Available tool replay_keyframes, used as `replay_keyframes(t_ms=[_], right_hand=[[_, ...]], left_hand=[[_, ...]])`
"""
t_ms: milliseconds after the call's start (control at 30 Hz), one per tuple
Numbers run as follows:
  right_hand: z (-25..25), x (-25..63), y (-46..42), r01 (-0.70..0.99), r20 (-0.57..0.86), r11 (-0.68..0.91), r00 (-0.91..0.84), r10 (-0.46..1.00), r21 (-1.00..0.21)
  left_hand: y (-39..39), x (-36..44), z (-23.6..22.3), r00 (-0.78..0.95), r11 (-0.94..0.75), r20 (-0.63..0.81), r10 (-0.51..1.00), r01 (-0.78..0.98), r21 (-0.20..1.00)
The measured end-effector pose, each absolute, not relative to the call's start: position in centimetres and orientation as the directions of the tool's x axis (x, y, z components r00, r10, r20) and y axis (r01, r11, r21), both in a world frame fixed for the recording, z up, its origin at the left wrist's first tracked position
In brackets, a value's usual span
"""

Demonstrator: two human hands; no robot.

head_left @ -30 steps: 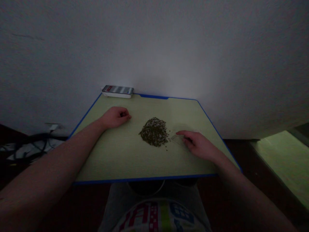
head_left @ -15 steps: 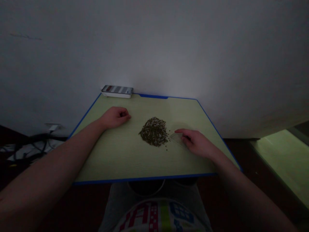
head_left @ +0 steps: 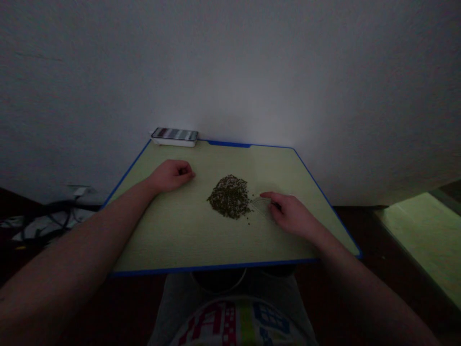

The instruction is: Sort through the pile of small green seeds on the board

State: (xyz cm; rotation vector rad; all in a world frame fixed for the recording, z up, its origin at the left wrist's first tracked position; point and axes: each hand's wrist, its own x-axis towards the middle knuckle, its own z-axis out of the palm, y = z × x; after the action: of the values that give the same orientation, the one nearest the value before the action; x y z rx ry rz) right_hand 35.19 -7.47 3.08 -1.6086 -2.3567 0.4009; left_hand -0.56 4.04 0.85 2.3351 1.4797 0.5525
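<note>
A low pile of small greenish-brown beans (head_left: 229,197), which look like mung beans, lies in the middle of the table. My right hand (head_left: 290,211) is right of it, fingers closed on a clear plastic protractor (head_left: 260,205) with curved markings, its index finger stretched along the top. The protractor's left edge meets the pile's right side; its other end is hidden under my hand. To the pile's left, my left hand (head_left: 173,175) rests on the tabletop with its fingers curled in and nothing visible in them.
The pale tabletop (head_left: 173,240) has a blue rim and stands against a grey wall (head_left: 230,72). A phone (head_left: 175,134) lies on a white box (head_left: 175,142) at the back left corner. Dark cables (head_left: 54,211) are on the floor at left.
My right hand has slid slightly left, bringing the protractor's edge up to the pile. My left hand stays in place.
</note>
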Motion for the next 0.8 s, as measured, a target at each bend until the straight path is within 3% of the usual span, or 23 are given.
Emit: replay_keyframes(t_ms=[333,533,800], right_hand=[[2.7,37.8,-7.1,0.904,0.102,0.260,-0.240,0.965,-0.339],[2.7,36.7,-7.3,0.854,0.077,0.312,-0.309,0.948,-0.416],[3.1,35.3,-6.8,0.893,0.057,0.263,-0.261,0.964,-0.365]], left_hand=[[4.0,-0.6,0.8,0.375,-0.387,0.130,0.918,0.776,0.498],[4.0,-0.5,0.9,0.381,-0.396,0.134,0.915,0.777,0.490],[4.0,-0.6,0.8,0.378,-0.401,0.150,0.914,0.773,0.492]])
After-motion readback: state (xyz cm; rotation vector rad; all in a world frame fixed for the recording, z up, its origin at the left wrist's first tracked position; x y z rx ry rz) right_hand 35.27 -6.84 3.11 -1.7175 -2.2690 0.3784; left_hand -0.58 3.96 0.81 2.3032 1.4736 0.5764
